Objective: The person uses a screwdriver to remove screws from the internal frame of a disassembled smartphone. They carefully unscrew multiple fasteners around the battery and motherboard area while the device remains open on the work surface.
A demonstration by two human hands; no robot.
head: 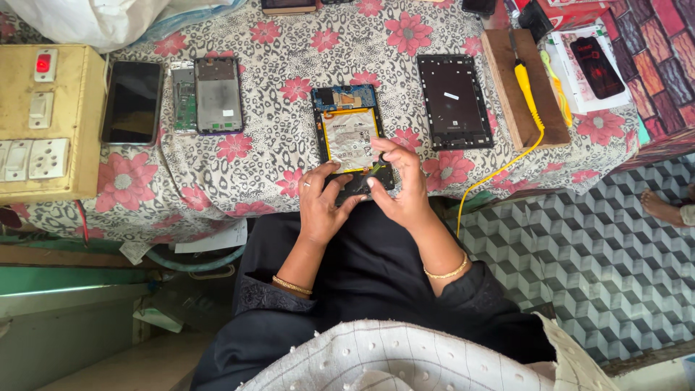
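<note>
Opened tablet [350, 137], back cover off, lies at centre frame on the flowered cloth [289, 65], near edge close to the table's front.

Your left hand [322, 199] is curled on the tablet's lower left corner, fingers bent, thumb reaching across the bottom edge; it steadies the body and grips nothing else. Your right hand [402, 181] is closed around a small dark tool [378, 165], its tip at the lower edge of the pale battery [350, 139]. What kind of tool it is, too small to tell.

Handling, judged: the tablet looks thin, flat, light and stiff, but fragile with the cover off. The battery is likely soft-walled; do not pry into it or bend it. Hold by the outer frame edges, not the blue board at the top.

Containers: none open in view. The separated back cover [455, 101] lies to the right of the tablet, shallow like a tray, with only a small white strip inside. A wooden block [523, 94] at upper right carries a yellow-handled tool [527, 90]. Upper left: a black phone [132, 101] and an opened phone frame [217, 94] beside a yellow switch box [43, 123].
</note>
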